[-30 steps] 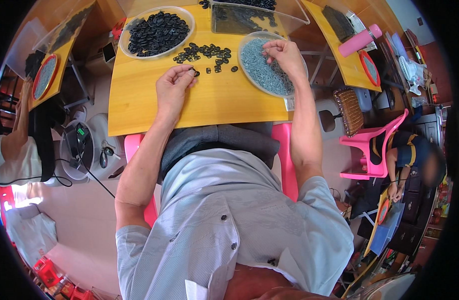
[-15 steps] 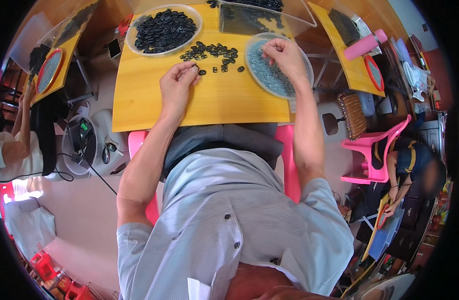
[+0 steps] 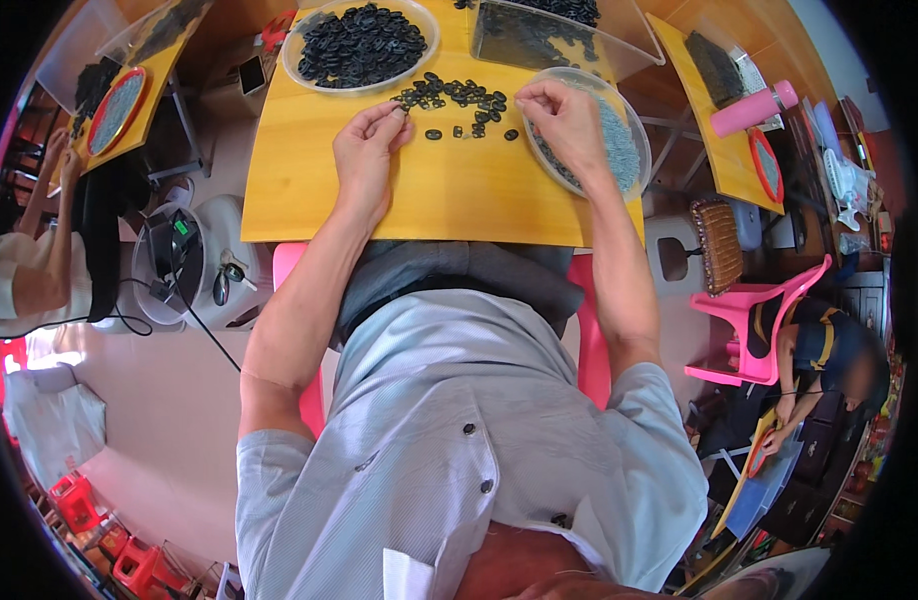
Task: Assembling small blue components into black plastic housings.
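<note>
My left hand (image 3: 367,150) is closed in a pinch over the yellow table, a small black piece (image 3: 403,106) at its fingertips. Next to it lies a scatter of small black oval pieces with holes (image 3: 469,95). My right hand (image 3: 569,125) is also pinched; whatever its fingertips hold is too small to make out. It hovers by the left rim of a clear round bowl (image 3: 643,160), partly covering it. Tiny grey-blue metal parts, perhaps screws (image 3: 617,145), fill that bowl.
A round tub (image 3: 435,45) heaped with black pieces (image 3: 359,45) stands at the table's (image 3: 309,190) far left. Behind is a clear rectangular bin (image 3: 559,45). People work at tables on both sides. A pink bottle (image 3: 754,108) lies on the right-hand table.
My right hand has come out of the bowl's middle to its left rim, fingertips nearer my left hand. My left hand has moved slightly forward. The whole view has shifted a little.
</note>
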Tool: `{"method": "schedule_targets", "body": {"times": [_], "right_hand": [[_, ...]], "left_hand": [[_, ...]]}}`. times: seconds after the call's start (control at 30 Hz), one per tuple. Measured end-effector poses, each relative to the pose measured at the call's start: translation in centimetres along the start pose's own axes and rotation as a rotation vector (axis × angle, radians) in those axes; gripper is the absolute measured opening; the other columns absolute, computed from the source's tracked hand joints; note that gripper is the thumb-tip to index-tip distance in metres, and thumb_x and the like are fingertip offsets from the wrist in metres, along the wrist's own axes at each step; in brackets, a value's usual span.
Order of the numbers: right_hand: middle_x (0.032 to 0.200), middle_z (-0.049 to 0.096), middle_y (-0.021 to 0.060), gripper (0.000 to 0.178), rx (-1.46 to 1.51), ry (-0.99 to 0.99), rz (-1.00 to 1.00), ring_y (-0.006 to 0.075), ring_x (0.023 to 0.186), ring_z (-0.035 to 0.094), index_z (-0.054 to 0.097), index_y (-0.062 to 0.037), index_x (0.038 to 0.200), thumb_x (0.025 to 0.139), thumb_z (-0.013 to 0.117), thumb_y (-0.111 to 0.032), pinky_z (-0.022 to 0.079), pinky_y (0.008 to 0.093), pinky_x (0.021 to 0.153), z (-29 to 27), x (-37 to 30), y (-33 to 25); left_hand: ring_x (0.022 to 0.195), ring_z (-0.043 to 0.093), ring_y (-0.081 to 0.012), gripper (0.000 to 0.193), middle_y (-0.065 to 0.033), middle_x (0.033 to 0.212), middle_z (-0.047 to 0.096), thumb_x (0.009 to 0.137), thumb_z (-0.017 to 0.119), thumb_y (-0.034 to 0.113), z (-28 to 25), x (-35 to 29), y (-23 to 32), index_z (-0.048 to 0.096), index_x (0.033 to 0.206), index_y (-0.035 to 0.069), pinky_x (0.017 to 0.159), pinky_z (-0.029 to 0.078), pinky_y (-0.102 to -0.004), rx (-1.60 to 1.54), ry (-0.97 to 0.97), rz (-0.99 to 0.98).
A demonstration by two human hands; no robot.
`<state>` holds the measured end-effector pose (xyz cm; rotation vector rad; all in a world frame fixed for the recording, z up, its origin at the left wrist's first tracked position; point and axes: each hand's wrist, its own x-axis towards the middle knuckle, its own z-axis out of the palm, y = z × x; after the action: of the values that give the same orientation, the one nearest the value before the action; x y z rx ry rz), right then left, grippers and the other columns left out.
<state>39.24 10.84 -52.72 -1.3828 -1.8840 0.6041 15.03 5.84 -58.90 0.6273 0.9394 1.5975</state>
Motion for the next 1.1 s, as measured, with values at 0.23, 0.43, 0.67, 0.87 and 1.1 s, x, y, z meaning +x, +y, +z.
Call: {"method": "schedule_targets", "body": {"times": [0.23,0.43,0.67,0.87,1.1], "right_hand": [[0.090,0.071,0.0137,0.015,-0.375,-0.060,-0.205,0.0321,0.080,0.067,0.072,-0.0044,0.095,0.085,0.065,-0.012,0.051,0.0392,0.074,-0.6,-0.5,-0.3],[0.097,0.072,0.0158,0.021,-0.735,0.072,0.053,0.0341,0.096,0.067,0.072,-0.0048,0.100,0.083,0.066,-0.015,0.052,0.0418,0.082,-5.4,0.1,2.8],[0.092,0.070,0.0209,0.016,-0.605,-0.008,0.180,0.0372,0.091,0.067,0.074,-0.0060,0.091,0.081,0.064,-0.015,0.052,0.0449,0.081,-5.7,0.6,5.5],[0.084,0.071,0.0188,0.015,-0.462,0.065,0.211,0.0356,0.081,0.069,0.074,-0.0056,0.084,0.081,0.067,-0.018,0.052,0.0425,0.074,-5.8,0.6,5.7],[0.076,0.072,0.0116,0.020,-0.199,0.047,0.273,0.0187,0.067,0.067,0.073,-0.0029,0.086,0.081,0.074,-0.023,0.051,0.0332,0.067,-6.4,1.2,6.8]], "left_hand": [[0.082,0.065,-0.0132,0.022,-0.0094,0.095,0.068,0.093,0.064,0.005,-0.1,0.2,-0.4,0.062,0.112,-0.006,0.079,0.053,-0.0230,0.013,-0.025,-0.006],[0.082,0.064,-0.0125,0.021,-0.0086,0.093,0.068,0.094,0.064,0.006,0.0,-0.2,0.0,0.062,0.111,-0.005,0.078,0.052,-0.0229,0.053,-0.042,-0.010],[0.081,0.063,-0.0113,0.019,-0.0073,0.092,0.068,0.094,0.064,0.006,0.1,-0.3,-0.1,0.063,0.110,-0.004,0.079,0.051,-0.0229,0.106,-0.051,-0.015],[0.085,0.064,-0.0130,0.021,-0.0091,0.098,0.067,0.095,0.063,0.006,-0.1,0.0,-0.4,0.062,0.114,-0.004,0.081,0.053,-0.0243,0.126,-0.055,-0.025],[0.080,0.063,-0.0116,0.019,-0.0076,0.092,0.068,0.094,0.064,0.005,0.3,-0.3,-0.1,0.063,0.111,-0.004,0.077,0.051,-0.0233,0.132,-0.069,-0.015]]}}
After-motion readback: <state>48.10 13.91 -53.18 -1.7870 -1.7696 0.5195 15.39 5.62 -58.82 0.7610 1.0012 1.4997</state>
